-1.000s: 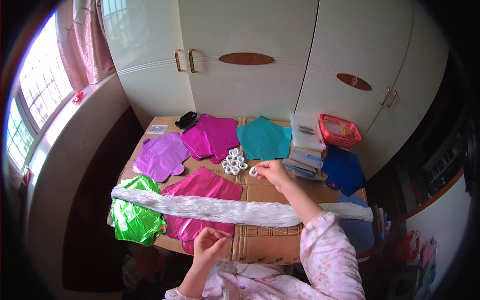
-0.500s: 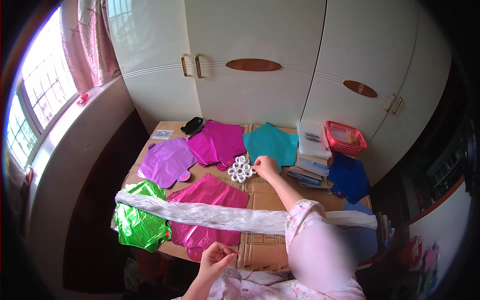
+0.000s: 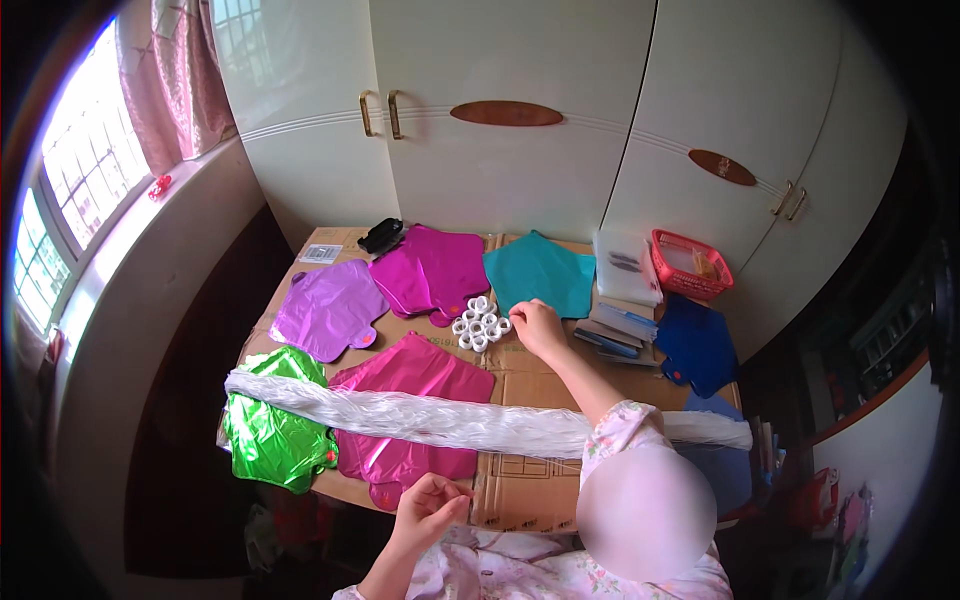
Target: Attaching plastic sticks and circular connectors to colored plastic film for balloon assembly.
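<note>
My right hand (image 3: 538,326) reaches across the table, its fingers bent together just right of a cluster of small white rings (image 3: 480,326). Whether anything is between those fingertips is too small to tell. Near the front edge, my left hand (image 3: 432,508) is curled with thumb and forefinger close together; I cannot make out anything in the pinch. A long bundle of white string (image 3: 450,421) lies across the table, passing under my right arm. Beneath it are a green foil balloon (image 3: 275,445) and a pink foil balloon (image 3: 420,375), both flat.
Flat purple (image 3: 330,308), magenta (image 3: 435,270), teal (image 3: 542,275) and dark blue foil balloons (image 3: 697,343) lie around the cardboard-covered table (image 3: 530,495). A black object (image 3: 381,237), clear plastic bags (image 3: 625,268), stacked packets (image 3: 618,332) and a red basket (image 3: 690,265) sit along the back, before white cabinets (image 3: 510,60).
My right hand has drawn slightly to the right, leaving a small gap beside the white rings. My left hand keeps its curled pose. The whole view has shifted a little.
</note>
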Available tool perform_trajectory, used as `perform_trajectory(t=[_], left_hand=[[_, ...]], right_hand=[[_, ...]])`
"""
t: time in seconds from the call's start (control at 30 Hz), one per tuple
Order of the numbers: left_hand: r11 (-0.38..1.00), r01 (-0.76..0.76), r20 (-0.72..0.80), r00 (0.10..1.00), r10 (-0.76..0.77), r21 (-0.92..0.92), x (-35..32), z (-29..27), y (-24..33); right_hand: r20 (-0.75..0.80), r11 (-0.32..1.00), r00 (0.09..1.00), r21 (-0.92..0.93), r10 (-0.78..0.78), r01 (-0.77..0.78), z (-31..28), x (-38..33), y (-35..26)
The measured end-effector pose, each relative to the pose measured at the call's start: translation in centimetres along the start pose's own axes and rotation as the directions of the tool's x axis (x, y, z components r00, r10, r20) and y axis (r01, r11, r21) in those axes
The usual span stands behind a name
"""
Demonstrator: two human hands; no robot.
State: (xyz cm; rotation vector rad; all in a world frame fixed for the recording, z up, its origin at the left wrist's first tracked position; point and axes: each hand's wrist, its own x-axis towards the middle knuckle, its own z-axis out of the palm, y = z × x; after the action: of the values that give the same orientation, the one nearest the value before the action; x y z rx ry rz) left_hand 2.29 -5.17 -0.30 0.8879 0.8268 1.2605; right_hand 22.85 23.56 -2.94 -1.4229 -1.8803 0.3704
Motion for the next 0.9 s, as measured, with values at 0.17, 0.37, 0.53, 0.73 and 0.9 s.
perform_trajectory(t=[0.17, 0.37, 0.53, 0.73, 0.9], left_hand=[[0.674, -0.152, 0.049, 0.984, 0.169, 0.723, 1.1, -1.0, 1.1], [0.205, -0.334, 0.248, 0.901, 0.354, 0.92, 2.6, -0.2, 0.7], [0.041, -0.376, 0.332, 0.859, 0.391, 0.926, 3.4, 0.2, -0.5], [-0.008, -0.364, 0.331, 0.838, 0.434, 0.932, 3.6, 0.5, -1.0], [-0.002, -0.354, 0.32, 0.844, 0.431, 0.935, 3.2, 0.3, -1.1]], right_hand=[[0.267, 0.978, 0.941, 0.066, -0.208, 0.197, -4.6, -5.3, -6.2], [0.254, 0.96, 0.93, -0.025, -0.264, 0.279, -8.0, -15.9, -8.3], [0.165, 0.928, 0.92, -0.055, -0.357, 0.37, -7.0, -19.5, -8.1], [0.078, 0.887, 0.909, -0.202, -0.408, 0.416, -2.5, -19.8, -9.3], [0.11, 0.875, 0.902, -0.219, -0.417, 0.431, -1.6, -19.7, -9.6]])
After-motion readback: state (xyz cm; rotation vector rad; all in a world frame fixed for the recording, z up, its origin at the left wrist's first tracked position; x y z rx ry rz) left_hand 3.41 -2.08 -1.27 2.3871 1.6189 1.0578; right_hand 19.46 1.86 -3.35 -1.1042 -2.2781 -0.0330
